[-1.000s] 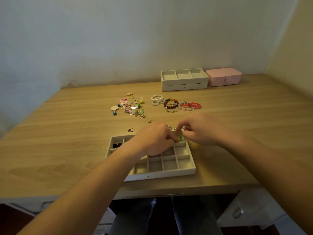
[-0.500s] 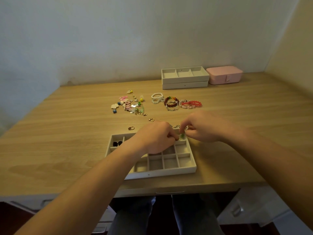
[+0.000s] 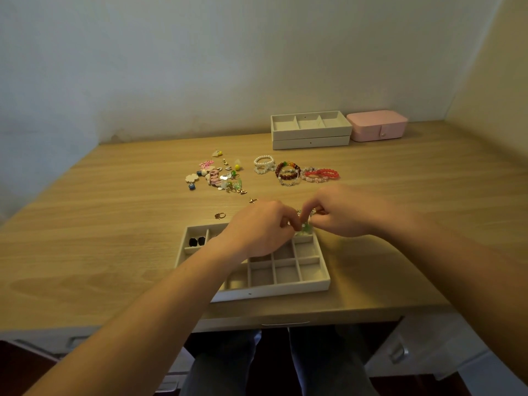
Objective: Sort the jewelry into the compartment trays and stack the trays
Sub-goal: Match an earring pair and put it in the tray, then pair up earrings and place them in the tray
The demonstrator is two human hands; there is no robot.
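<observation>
A cream tray with many small compartments (image 3: pixel 285 288) lies near the table's front edge. Two black earrings (image 3: pixel 197 241) sit in its far-left cell. My left hand (image 3: pixel 257 230) and my right hand (image 3: pixel 340 212) meet over the tray's far-right corner, both pinching a small green earring (image 3: pixel 306 227) between fingertips. Loose small earrings and charms (image 3: pixel 220 175) lie scattered farther back. Beaded bracelets (image 3: pixel 294 171) lie to their right. A single ring (image 3: pixel 220 215) rests just beyond the tray.
Two stacked cream trays (image 3: pixel 311 135) with wider compartments stand at the back by the wall. A closed pink jewelry box (image 3: pixel 377 125) sits to their right. The wooden table (image 3: pixel 85 238) ends at a front edge with drawers below.
Both hands stay together over the tray's far-right corner with the green earring, shifting only slightly. The view tilted a little.
</observation>
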